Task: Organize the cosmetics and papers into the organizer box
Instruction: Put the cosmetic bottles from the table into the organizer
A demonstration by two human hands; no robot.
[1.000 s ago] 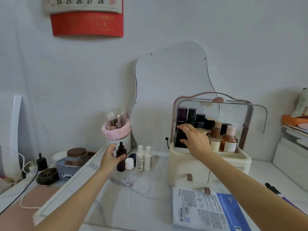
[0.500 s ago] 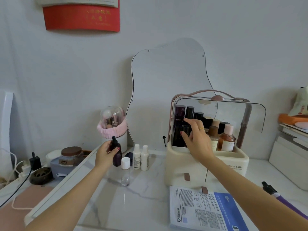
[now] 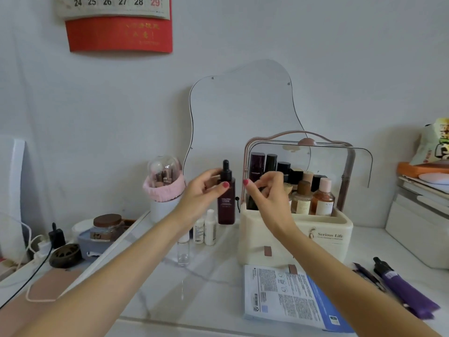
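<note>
While my left hand [image 3: 204,190] grips the dark dropper bottle [image 3: 226,200] between thumb and curled fingers, the bottle is upright and lifted clear of the white marble tabletop [image 3: 150,285], just left of the organizer box [image 3: 296,242]. My right hand [image 3: 267,193] is raised at the box's left front corner, in front of the tall dark bottles [image 3: 267,166] stored inside. Its fingers are curled with thumb and fingertips drawn together; I cannot tell whether they pinch anything.

Organizer box: cream body, clear lid [image 3: 340,164] swung up, pink carry handle [image 3: 298,137] on top. The upper compartment holds the dark bottles at the back left and two amber bottles [image 3: 313,200] at the front right, all upright.

Items on the tabletop:
1. Two small white bottles [image 3: 206,228], upright, touching each other, below the lifted dropper bottle.
2. One clear vial [image 3: 183,250] with a white cap, upright, just in front of the white bottles.
3. A blue-and-white printed packet [image 3: 286,297], lying flat against the box's front base.
4. A purple tube [image 3: 403,288] with a black cap, lying flat to the right of the packet, apart from it.

A wavy-edged mirror [image 3: 243,113] leans on the wall behind the box. A domed brush holder [image 3: 164,183] with a pink band stands to the left of it.
</note>
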